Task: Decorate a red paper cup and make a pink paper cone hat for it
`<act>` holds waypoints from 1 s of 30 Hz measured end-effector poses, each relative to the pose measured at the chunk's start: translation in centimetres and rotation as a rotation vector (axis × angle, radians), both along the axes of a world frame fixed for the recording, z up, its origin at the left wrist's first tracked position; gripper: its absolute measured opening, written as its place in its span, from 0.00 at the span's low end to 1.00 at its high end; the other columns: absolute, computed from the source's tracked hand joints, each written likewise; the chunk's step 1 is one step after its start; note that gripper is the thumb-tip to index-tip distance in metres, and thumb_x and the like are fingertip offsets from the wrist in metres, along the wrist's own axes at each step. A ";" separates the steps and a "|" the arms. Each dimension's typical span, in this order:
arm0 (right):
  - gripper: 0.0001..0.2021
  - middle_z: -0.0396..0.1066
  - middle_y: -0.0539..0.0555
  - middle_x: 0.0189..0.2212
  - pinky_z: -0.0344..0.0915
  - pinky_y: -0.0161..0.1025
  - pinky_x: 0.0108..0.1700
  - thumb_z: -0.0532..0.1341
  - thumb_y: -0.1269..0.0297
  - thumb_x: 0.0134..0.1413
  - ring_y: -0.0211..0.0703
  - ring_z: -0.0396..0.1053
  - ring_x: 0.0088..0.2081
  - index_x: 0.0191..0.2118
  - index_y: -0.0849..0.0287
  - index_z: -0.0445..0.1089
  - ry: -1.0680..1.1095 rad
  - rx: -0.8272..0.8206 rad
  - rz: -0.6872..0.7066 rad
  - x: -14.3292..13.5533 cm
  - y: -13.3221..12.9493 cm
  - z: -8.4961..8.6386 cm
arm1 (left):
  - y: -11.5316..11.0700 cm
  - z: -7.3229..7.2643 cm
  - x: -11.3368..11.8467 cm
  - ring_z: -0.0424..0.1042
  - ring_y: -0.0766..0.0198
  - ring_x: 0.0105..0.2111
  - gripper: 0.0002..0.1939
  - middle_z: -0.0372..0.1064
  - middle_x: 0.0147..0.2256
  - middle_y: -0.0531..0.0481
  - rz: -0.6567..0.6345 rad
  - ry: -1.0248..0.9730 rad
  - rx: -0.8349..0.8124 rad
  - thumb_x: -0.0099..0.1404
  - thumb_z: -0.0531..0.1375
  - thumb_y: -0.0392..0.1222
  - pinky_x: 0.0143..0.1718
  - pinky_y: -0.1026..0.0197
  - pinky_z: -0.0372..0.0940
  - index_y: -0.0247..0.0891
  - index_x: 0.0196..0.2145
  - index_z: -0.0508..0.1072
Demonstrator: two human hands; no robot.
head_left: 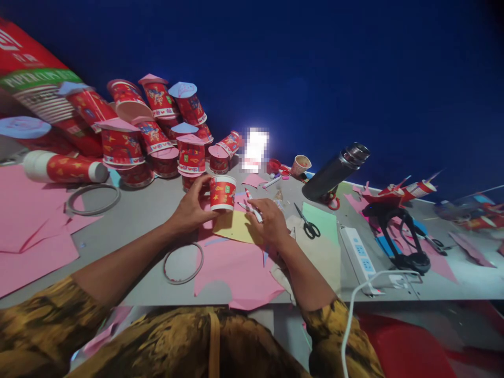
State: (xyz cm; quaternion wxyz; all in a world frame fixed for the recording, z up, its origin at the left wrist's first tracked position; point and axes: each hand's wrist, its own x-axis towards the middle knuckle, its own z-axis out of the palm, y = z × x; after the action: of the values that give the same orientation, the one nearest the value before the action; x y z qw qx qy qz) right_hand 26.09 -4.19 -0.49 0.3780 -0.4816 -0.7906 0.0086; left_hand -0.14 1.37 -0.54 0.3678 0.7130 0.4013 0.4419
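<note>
A red paper cup (pixel 223 195) with a white rim and gold star prints is held just above the table's middle. My left hand (pixel 191 207) is closed around its left side, with the thumb below and the fingers behind. To the right of the cup, my right hand (pixel 271 219) pinches a white marker (pixel 255 213), whose tip points toward the cup. Another marker with a red end (pixel 248 194) lies by those fingertips. Beneath both hands are a yellow paper sheet (pixel 236 227) and pink paper (pixel 240 270) with cut edges.
Stacked red cups with paper tops (pixel 122 147) stand at the back left. Black scissors (pixel 311 228), a dark flask (pixel 333 170), a power strip (pixel 357 254) and a black stand (pixel 409 257) are at the right. Grey rings (pixel 183 280) and pink sheets (pixel 35 262) lie left.
</note>
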 end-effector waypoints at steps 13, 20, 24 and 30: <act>0.10 0.79 0.59 0.48 0.68 0.44 0.54 0.65 0.57 0.71 0.52 0.73 0.52 0.50 0.55 0.80 -0.285 -0.362 -0.143 -0.4 -0.3 1.1 | -0.4 0.0 0.4 0.74 0.39 0.63 0.48 0.66 0.67 0.37 -0.013 -0.088 0.002 0.52 0.78 0.50 0.66 0.31 0.69 0.48 0.66 0.63; 0.10 0.78 0.62 0.47 0.66 0.45 0.54 0.64 0.58 0.72 0.56 0.72 0.54 0.48 0.58 0.79 -0.495 -0.470 -0.339 -0.1 0.2 0.6 | -0.6 0.0 0.4 0.73 0.40 0.63 0.46 0.66 0.66 0.37 -0.015 0.023 0.029 0.56 0.76 0.51 0.63 0.33 0.72 0.47 0.67 0.63; 0.08 0.79 0.63 0.47 0.66 0.45 0.53 0.63 0.61 0.72 0.56 0.72 0.53 0.46 0.58 0.78 -0.478 -0.429 -0.350 -0.4 0.3 0.6 | -0.7 -0.1 0.3 0.72 0.40 0.64 0.46 0.65 0.68 0.38 -0.039 0.089 0.075 0.58 0.73 0.48 0.66 0.34 0.70 0.48 0.70 0.60; 0.18 0.80 0.52 0.36 0.65 0.40 0.41 0.62 0.65 0.67 0.48 0.76 0.36 0.60 0.54 0.75 0.028 -0.400 -0.385 0.3 0.5 1.1 | -0.7 -0.1 0.1 0.70 0.40 0.66 0.45 0.63 0.68 0.38 -0.039 0.129 0.131 0.59 0.70 0.43 0.66 0.34 0.70 0.47 0.71 0.60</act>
State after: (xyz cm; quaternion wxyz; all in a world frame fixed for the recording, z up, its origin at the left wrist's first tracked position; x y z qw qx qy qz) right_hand 26.44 -3.67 0.66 0.2810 -0.6878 -0.6620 0.0991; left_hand -0.08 0.69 -0.66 0.3021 0.7702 0.3805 0.4132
